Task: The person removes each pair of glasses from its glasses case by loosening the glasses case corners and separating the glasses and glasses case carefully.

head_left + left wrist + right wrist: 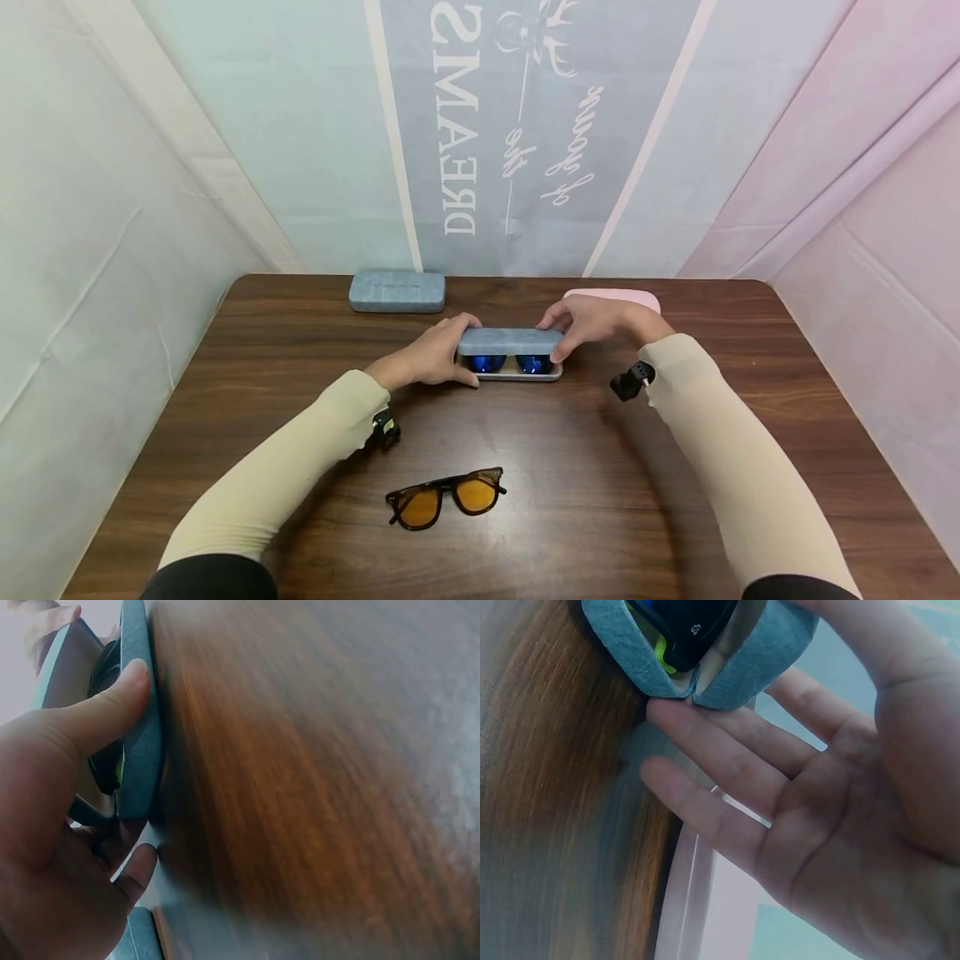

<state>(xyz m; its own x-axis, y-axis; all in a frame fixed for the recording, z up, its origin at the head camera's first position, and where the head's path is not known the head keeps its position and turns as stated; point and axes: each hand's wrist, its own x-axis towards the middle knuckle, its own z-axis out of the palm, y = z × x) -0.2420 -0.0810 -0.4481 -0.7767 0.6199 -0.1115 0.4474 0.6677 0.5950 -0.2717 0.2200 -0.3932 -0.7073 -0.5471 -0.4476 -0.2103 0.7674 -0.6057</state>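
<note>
A grey-blue glasses case point(510, 341) stands partly open on the table, its lid tilted up over the lower shell. Inside lie sunglasses with blue mirrored lenses point(534, 364), a dark temple showing in the right wrist view. My left hand point(429, 354) grips the case's left end, thumb point(120, 697) on the front of the lower shell and fingers behind. At the right end, my right hand point(596, 320) holds the lid between the thumb and the fingers at the back; its fingertips point(667, 712) reach the hinge side.
Dark-framed glasses with amber lenses point(418, 508) lie unfolded nearer the front of the table point(570, 500). A second grey-blue case point(397, 293), closed, sits at the back left edge. Behind my right hand is a pink case point(618, 295), partly hidden. A printed cloth point(510, 208) hangs behind the table.
</note>
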